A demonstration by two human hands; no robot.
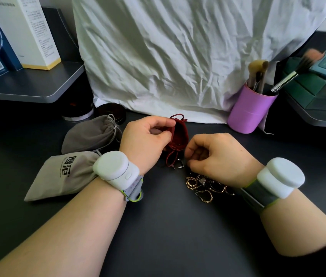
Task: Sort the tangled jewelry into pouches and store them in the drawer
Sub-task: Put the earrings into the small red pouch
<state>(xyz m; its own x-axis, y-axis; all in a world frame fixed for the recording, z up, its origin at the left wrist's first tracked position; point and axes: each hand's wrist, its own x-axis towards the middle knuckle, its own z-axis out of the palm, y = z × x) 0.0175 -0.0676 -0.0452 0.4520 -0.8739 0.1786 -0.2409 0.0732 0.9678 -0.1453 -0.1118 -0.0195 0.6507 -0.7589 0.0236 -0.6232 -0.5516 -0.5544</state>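
The left hand (144,140) pinches the rim of a small red pouch (179,136) with thumb and finger and holds its mouth open. The pouch sits in the middle of the dark table (168,236), just in front of a big white cloth (178,52). Its red strings (171,159) hang down on the near side.

The right hand (218,156) is just right of the pouch. Its fingers are curled, and the tips pinch together at something small. I cannot tell what it is. A little silver ring piece (180,164) lies on the table between the two hands.

A pile of gold jewelry (204,186) lies tangled on the table, near and under the right hand. It has twisted hoops and thin rings in it.

Two gray pouches are on the left. The far gray pouch (90,134) has a pulled string at its top. The near gray pouch (62,174) has dark letters on it, and the left wrist partly hides it.

A purple cup (248,112) with brushes stands far right. Both wrists wear white bands (112,166).
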